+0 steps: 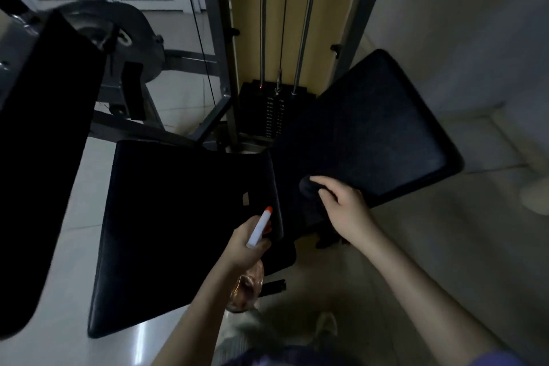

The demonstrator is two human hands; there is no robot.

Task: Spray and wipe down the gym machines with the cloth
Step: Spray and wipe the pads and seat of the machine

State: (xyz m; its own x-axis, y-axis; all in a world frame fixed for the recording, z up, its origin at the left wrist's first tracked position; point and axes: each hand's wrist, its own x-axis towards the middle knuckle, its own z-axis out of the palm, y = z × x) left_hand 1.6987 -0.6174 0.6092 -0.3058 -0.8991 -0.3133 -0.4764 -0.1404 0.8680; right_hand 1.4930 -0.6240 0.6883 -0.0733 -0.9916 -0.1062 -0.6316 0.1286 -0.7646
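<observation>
far-left pad (44,142): black, tilted, cut off by the frame edge. Nothing touching it.
seat pad (178,217): black, lies flat in the middle. Left hand hangs over its right edge.
left hand (245,244): fingers wrapped round the neck of the spray bottle (259,227), a firm grasp.
bottle: white head, with the orange tip aimed up and away over the seat pad. Amber body hangs below the fist. It's held off every surface, likely parked ready while the other hand works.
weight stack (269,116): behind and between the pads, with guide rods rising from it. Not part of this step.
cloth (310,187): dark and bunched, sitting on the near corner of the right pad (386,128). Hard to separate from the pad in this light.
right hand (346,211): palm down, fingers curled over the cloth and pressing it to the pad. Suits a wiping stroke.
step: looks like wiping the right pad from the near corner. Can't tell whether the surface is wet.
</observation>
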